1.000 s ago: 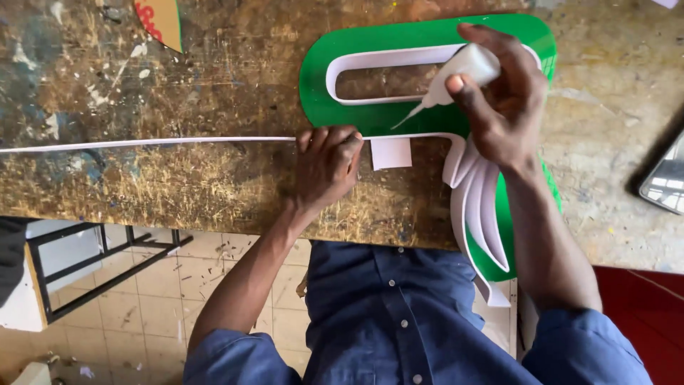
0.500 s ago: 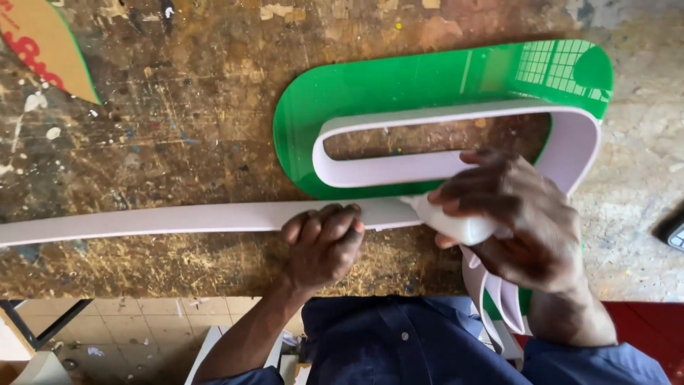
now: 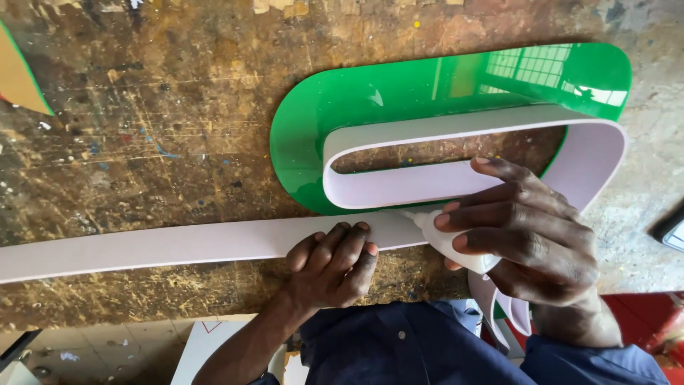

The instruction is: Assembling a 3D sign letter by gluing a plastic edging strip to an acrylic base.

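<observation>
White strip (image 3: 164, 246): long, thin, flat band lying along the near part of the surface (image 3: 142, 128), running from the left frame edge to the green panel. Looks light and bendy; the same kind of band stands on edge around the panel's slot and takes the tight end curves without cracking. Likely floppy if lifted by one end, so best held flat under the fingers close to the working spot, or pinched by its edges.

Left hand (image 3: 331, 264): fingers curled, knuckles and fingertips pressing down on the strip just left of the joint. Grips nothing, only pins it.

Right hand (image 3: 524, 235): closed around a small white squeeze bottle (image 3: 449, 242), nozzle pointing left, tip at the strip where it meets the panel's lower edge. Bottle looks soft-walled and small enough for a one-hand squeeze.

Green panel (image 3: 399, 100): glossy, rigid-looking elongated sheet with rounded ends and a long slot, lying flat. Surface reflects a window, so probably slick and easily marked.

More white bands hang off the near edge below the right wrist. The wooden top is scarred and paint-flecked. Dark device at far right edge (image 3: 673, 232).
</observation>
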